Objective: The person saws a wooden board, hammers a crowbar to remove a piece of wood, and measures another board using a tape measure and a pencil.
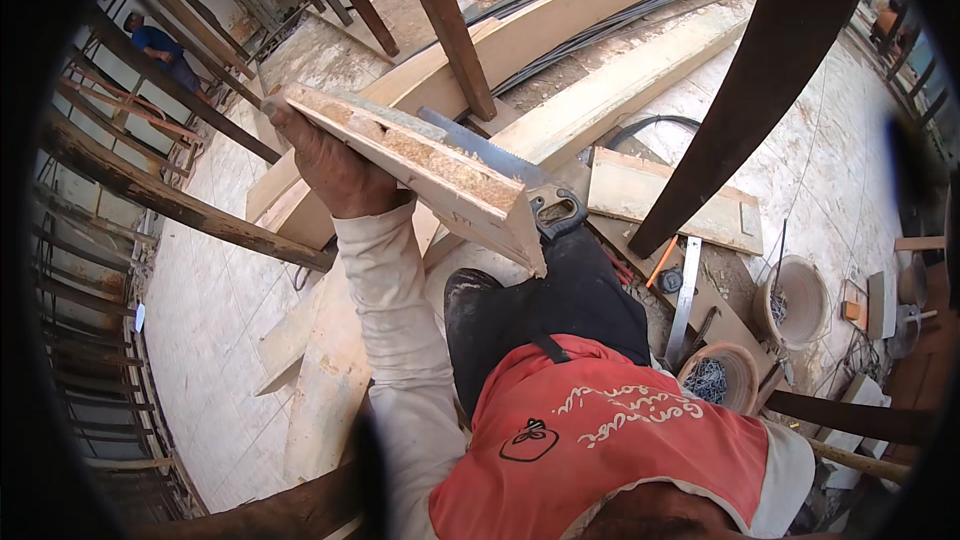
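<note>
My left hand [335,168], in a pale long sleeve, is closed around the edge of a wooden board piece [480,208]. The piece is raised and tilted in front of me, and sawdust or wood shavings lie along its upper face. Just beyond it rests a handsaw [490,152] with a grey blade and a dark handle; no hand is on it. The board hides part of the blade. My right hand is out of sight; only a pale sleeve end shows near my right shoulder.
Long timber beams [620,90] and a bundle of steel rods [640,10] lie ahead. Dark slanting posts [730,110] stand around me. To the right are a metal ruler [685,298], a tape measure [671,281], an orange pencil [661,261] and a tub of nails [745,365]. A person [165,52] is at far left.
</note>
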Action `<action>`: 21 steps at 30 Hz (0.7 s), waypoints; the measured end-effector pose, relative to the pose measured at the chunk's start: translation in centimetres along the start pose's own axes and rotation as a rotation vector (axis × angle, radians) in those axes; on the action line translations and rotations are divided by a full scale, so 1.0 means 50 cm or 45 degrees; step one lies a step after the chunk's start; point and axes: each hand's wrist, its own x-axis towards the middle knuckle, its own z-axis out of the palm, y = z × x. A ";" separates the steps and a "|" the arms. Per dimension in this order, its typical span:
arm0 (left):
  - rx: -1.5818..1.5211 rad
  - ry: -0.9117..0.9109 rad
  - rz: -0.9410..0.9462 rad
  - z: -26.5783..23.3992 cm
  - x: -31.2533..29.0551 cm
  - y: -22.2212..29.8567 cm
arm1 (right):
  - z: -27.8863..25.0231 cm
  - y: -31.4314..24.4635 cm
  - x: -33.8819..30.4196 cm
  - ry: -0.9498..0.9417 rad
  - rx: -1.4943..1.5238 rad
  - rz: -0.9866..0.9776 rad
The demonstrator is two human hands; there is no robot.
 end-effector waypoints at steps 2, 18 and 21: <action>-0.015 0.022 0.049 0.038 -0.003 0.014 | -0.008 0.010 0.022 0.026 0.001 -0.011; -0.379 0.151 -0.174 0.070 0.043 0.021 | -0.088 0.067 0.077 -0.296 0.226 -0.242; -0.188 0.263 -0.181 -0.023 0.046 0.000 | -0.063 -0.111 -0.061 -0.220 -0.228 -0.051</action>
